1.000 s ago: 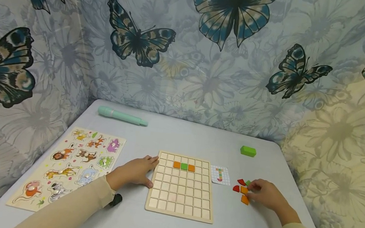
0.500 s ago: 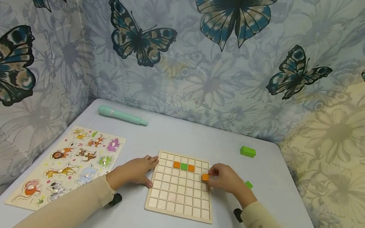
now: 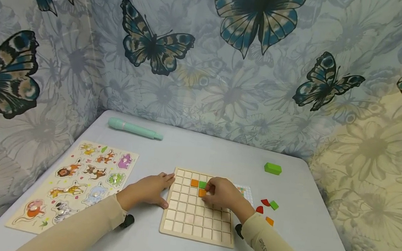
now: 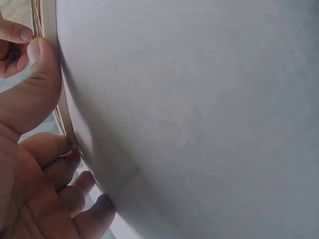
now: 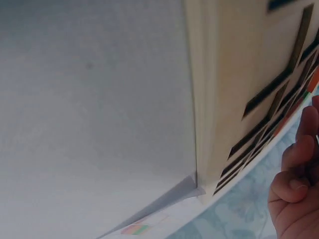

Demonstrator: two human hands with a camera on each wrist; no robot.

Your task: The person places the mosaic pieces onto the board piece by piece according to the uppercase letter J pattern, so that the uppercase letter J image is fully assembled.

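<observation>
A wooden grid board (image 3: 184, 217) lies mid-table, with an orange tile (image 3: 195, 183) and a green tile (image 3: 202, 184) side by side in its second row. My right hand (image 3: 225, 195) reaches over the board and pinches an orange square tile (image 3: 202, 193) just below the green one. Whether this tile sits fully in its cell cannot be told. The hand covers the cells to the right. My left hand (image 3: 149, 190) rests against the board's left edge; in the left wrist view its thumb (image 4: 45, 74) and fingertips touch the rim.
A gridded pattern card (image 3: 247, 193) lies right of the board. Beyond it are red pieces (image 3: 259, 209), a green tile (image 3: 274, 205) and an orange tile (image 3: 269, 221). A green block (image 3: 273, 168), a mint tube (image 3: 134, 128) and an animal puzzle (image 3: 77, 187) are farther out.
My right hand has gone from the loose pieces leftward to the board, bringing an orange tile to the spot below the green one. The left hand has stayed at the board's edge.
</observation>
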